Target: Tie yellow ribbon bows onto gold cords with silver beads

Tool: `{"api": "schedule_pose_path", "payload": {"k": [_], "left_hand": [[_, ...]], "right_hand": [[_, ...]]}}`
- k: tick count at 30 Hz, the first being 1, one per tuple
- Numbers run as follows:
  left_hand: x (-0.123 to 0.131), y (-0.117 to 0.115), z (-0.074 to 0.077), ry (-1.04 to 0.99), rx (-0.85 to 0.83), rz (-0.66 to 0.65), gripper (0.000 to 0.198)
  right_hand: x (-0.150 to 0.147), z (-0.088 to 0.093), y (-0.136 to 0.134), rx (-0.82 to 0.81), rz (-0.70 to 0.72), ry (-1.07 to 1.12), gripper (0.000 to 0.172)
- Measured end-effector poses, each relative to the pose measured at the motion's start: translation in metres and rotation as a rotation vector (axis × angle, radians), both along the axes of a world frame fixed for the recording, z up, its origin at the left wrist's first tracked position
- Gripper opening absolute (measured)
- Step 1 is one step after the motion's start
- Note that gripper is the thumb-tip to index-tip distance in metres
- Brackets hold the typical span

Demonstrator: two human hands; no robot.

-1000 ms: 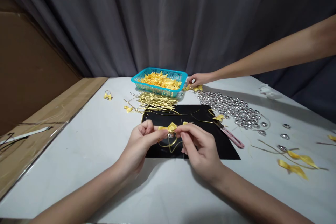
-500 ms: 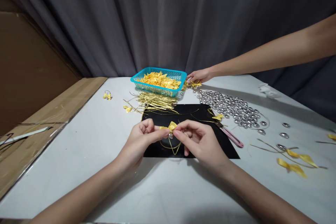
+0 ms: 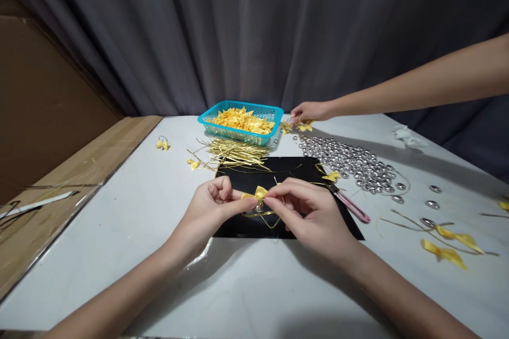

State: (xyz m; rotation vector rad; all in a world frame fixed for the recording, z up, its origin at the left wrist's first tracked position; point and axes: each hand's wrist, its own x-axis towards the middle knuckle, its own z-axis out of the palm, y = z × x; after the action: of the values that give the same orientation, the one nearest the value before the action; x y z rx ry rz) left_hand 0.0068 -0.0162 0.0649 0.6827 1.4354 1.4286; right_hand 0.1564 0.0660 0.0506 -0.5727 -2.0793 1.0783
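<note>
Both my hands meet over a black sheet (image 3: pixel 302 169) on the white table. My left hand (image 3: pixel 210 209) pinches a small yellow ribbon bow (image 3: pixel 260 192) between thumb and forefinger. My right hand (image 3: pixel 308 211) pinches the same bow from the right side, with a thin gold wire (image 3: pixel 262 215) looping below it. A small silver bead sits under the bow, between my fingertips. Both hands are closed in a pinch.
A teal basket (image 3: pixel 254 109) of yellow bows stands at the back, gold wires (image 3: pixel 238 152) heaped before it. Silver beads (image 3: pixel 353 161) lie to the right beside a pink tool (image 3: pixel 352 207). Another person's hand (image 3: pixel 308 112) holds bows by the basket. Loose ribbons (image 3: pixel 449 246) lie far right; cardboard (image 3: pixel 47 180) left.
My hands have kept the pinch on the bow while the wire loop shifted beneath it. The other person's hand has lifted bows slightly beside the basket.
</note>
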Motion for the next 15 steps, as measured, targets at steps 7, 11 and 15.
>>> {"api": "schedule_pose_path", "payload": {"k": [7,11,15], "left_hand": [[-0.006,0.001,-0.003,-0.004,-0.007,-0.071,0.050],[-0.006,0.002,-0.003,-0.034,-0.010,-0.083,0.048],[-0.006,0.002,-0.004,-0.037,-0.011,-0.082,0.048]], "right_hand": [[-0.002,0.003,0.007,-0.535,0.127,-0.112,0.022],[-0.001,0.002,0.011,-0.591,0.153,-0.114,0.026],[0.000,-0.001,0.013,-0.602,0.160,-0.106,0.027]]}}
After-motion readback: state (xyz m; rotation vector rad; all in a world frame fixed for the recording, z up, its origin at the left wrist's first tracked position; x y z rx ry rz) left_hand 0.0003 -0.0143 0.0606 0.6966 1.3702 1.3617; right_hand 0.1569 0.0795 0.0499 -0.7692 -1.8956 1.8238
